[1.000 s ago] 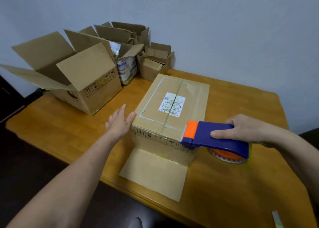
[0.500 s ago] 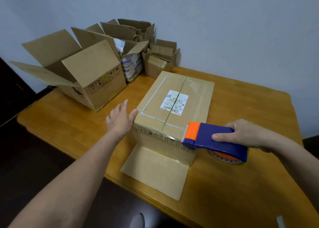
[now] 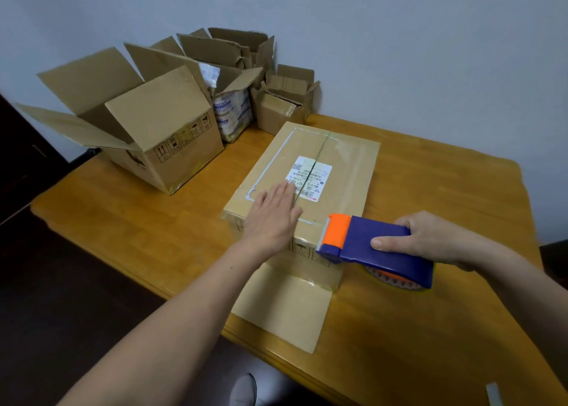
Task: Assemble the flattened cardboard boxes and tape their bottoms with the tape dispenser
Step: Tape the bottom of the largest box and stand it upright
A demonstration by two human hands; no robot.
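A brown cardboard box (image 3: 338,172) stands upside down in the middle of the wooden table (image 3: 430,329), its taped bottom up, with a white shipping label across the centre seam. One flap lies flat on the table toward me. My left hand (image 3: 272,218) lies flat with straight fingers on the near left part of the box's top. My right hand (image 3: 430,239) grips a blue and orange tape dispenser (image 3: 378,249), whose orange nose is at the box's near right corner; the tape roll shows beneath it.
A large open box (image 3: 159,147) sits at the table's back left. Behind it stand an open box with a printed wrapper (image 3: 233,113) and a small open box (image 3: 282,104) by the wall. A strip of tape (image 3: 493,393) lies near the front right edge.
My left hand has moved from beside the box's left edge up onto its top. The dispenser stays at the box's near right corner.
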